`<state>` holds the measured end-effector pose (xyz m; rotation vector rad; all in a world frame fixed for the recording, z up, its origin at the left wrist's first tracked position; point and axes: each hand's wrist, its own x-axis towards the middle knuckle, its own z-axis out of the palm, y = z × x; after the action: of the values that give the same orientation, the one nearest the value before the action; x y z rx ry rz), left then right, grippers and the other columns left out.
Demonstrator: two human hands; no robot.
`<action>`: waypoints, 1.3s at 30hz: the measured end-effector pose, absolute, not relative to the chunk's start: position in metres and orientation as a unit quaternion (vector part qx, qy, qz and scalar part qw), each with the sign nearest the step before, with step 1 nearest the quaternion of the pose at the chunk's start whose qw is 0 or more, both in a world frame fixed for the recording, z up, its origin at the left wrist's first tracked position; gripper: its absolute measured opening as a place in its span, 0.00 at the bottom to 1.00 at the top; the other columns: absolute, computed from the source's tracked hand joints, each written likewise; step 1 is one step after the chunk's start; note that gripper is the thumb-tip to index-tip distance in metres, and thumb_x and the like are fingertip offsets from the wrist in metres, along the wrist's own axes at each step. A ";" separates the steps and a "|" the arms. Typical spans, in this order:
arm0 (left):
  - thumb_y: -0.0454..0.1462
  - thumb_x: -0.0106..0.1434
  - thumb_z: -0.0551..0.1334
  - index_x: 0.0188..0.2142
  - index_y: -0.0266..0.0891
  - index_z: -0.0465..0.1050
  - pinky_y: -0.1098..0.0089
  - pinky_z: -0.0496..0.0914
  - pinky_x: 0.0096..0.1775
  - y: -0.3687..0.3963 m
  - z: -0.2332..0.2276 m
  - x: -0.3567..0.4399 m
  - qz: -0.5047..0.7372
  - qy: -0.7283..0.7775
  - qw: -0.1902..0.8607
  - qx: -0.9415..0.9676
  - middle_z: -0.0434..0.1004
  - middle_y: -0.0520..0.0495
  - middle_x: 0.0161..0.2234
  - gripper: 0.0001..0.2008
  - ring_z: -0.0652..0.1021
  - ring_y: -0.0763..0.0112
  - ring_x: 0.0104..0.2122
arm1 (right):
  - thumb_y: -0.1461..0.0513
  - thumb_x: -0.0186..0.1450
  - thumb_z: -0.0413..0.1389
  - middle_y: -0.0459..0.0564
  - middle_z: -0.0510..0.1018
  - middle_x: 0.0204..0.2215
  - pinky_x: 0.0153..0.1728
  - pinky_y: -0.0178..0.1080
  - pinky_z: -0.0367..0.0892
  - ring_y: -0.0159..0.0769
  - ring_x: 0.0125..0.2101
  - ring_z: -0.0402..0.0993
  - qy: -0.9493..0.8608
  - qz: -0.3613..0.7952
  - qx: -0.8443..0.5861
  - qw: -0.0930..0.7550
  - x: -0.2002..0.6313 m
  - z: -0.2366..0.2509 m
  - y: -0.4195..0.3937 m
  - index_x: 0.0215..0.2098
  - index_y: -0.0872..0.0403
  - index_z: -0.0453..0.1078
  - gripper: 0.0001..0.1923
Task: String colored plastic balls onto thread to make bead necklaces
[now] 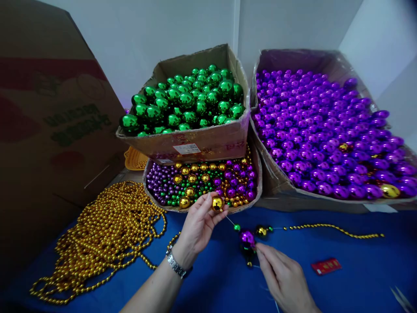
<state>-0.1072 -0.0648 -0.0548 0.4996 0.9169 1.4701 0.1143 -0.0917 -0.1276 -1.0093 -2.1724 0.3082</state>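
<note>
My left hand (197, 226), with a metal watch on its wrist, pinches a shiny gold ball (217, 203) just in front of a low box of mixed beads (202, 182). A thin thread runs from that ball down to a small green bead (237, 227) and a cluster with a purple ball (247, 238) and a gold ball (261, 231). My right hand (285, 278) grips the thread just below the purple ball. A gold bead strand (332, 228) trails right from the cluster across the blue table.
A box of green balls (189, 102) sits on top of the mixed box. A large box of purple balls (325, 126) stands at the right. A heap of gold bead strands (104, 237) lies at the left beside a big brown carton (48, 121). A red packet (326, 266) lies near the right.
</note>
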 end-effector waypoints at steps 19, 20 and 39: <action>0.35 0.59 0.63 0.46 0.37 0.69 0.62 0.72 0.42 -0.085 -0.068 -0.095 0.590 0.415 0.592 0.359 0.72 0.42 0.43 0.15 0.74 0.66 0.40 | 0.61 0.68 0.47 0.50 0.74 0.35 0.36 0.32 0.69 0.35 0.35 0.75 -0.782 0.250 -0.434 0.372 0.113 -0.130 -0.090 0.42 0.51 0.69 0.10; 0.34 0.59 0.64 0.46 0.37 0.69 0.62 0.72 0.43 -0.086 -0.068 -0.096 0.583 0.417 0.586 0.377 0.73 0.42 0.43 0.15 0.74 0.66 0.40 | 0.61 0.68 0.47 0.50 0.74 0.35 0.36 0.32 0.69 0.35 0.35 0.75 -0.778 0.263 -0.436 0.368 0.114 -0.130 -0.089 0.41 0.51 0.69 0.10; 0.33 0.59 0.64 0.45 0.34 0.70 0.61 0.73 0.41 -0.088 -0.069 -0.105 0.589 0.403 0.623 0.320 0.73 0.42 0.39 0.14 0.75 0.66 0.38 | 0.51 0.64 0.51 0.51 0.74 0.37 0.38 0.35 0.72 0.37 0.34 0.77 -0.618 0.514 -0.499 0.326 0.124 -0.154 -0.096 0.50 0.52 0.62 0.20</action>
<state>-0.1046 -0.0880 -0.0693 0.7342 0.9263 1.3528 0.1241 -0.0957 -0.1539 -1.3068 -1.6188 1.3466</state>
